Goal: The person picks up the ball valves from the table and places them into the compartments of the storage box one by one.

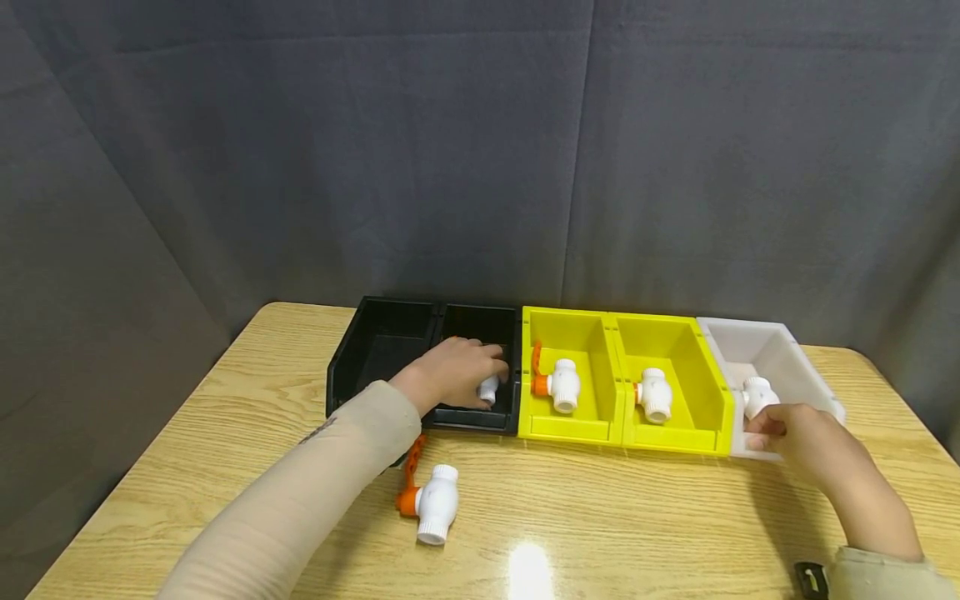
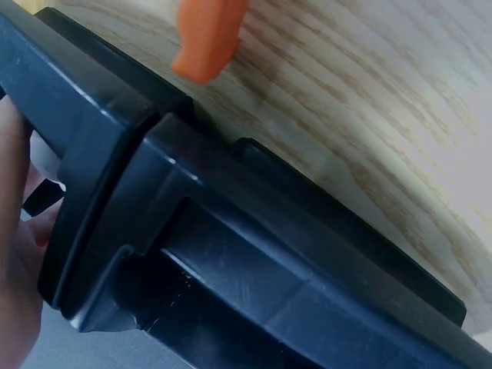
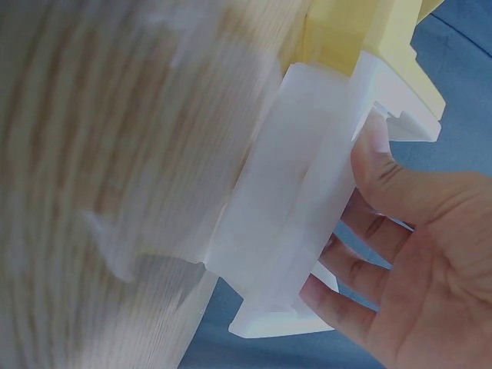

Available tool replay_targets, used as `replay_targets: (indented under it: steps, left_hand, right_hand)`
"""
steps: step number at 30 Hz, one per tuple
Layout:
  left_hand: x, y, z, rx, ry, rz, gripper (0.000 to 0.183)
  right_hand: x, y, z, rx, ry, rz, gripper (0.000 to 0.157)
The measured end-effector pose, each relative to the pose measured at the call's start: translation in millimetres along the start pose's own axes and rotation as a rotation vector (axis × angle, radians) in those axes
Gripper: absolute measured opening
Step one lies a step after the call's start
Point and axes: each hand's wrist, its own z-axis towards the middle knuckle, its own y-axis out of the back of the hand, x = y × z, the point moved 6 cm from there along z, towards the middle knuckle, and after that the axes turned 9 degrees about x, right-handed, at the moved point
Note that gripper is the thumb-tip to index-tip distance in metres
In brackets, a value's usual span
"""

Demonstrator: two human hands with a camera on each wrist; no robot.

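My left hand (image 1: 459, 372) reaches into the right-hand black bin (image 1: 480, 315), its fingers curled round a white ball valve (image 1: 488, 388). The left wrist view shows part of that hand (image 2: 14, 231) and a bit of the valve (image 2: 44, 157) behind the bin wall. At the far right, my right hand (image 1: 813, 442) reaches over the front of the white bin (image 1: 806, 367), fingers bent at the lower end of another white ball valve (image 1: 760, 396). In the right wrist view, the bin's front wall (image 3: 277, 184) hides that valve and the fingertips of the right hand (image 3: 430, 254).
Two yellow bins (image 1: 570, 429) between the hands each hold a white ball valve (image 1: 565, 386). Another black bin (image 1: 397, 317) stands at the left. On the wooden table (image 1: 615, 517) in front lies a ball valve (image 1: 438, 505) with an orange handle. Grey cloth (image 1: 450, 150) hangs behind.
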Motion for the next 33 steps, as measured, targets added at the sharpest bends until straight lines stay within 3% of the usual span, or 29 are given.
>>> replay_targets:
  steps: [6,13,21,24,29,33]
  left_hand:
    - [1.3,-2.9,0.7,0.006,0.018,-0.004,0.041]
    - [3.9,-7.0,1.7,0.068,0.076,-0.040,0.039]
    - [3.1,-4.0,1.8,0.099,0.105,-0.071,0.041]
    - [3.5,-2.1,-0.9,0.077,0.094,-0.094,0.040]
    - [8.6,-1.4,-7.1,-0.014,0.056,-0.138,0.034]
    - [10.6,-0.6,-12.9,-0.070,0.028,-0.122,0.029]
  right_hand:
    - [0,0.2,-1,-0.024,0.020,-0.007,0.010]
    - [1,0.0,-1,-0.066,0.070,-0.028,0.010]
    - [0,1.2,-2,-0.068,0.062,-0.030,0.008]
    - [0,1.8,-2,-0.066,0.059,-0.031,0.008]
    - [2,1.2,-3,-0.054,0.049,-0.024,0.007]
    - [4,0.3,-4,-0.056,0.047,-0.020,0.007]
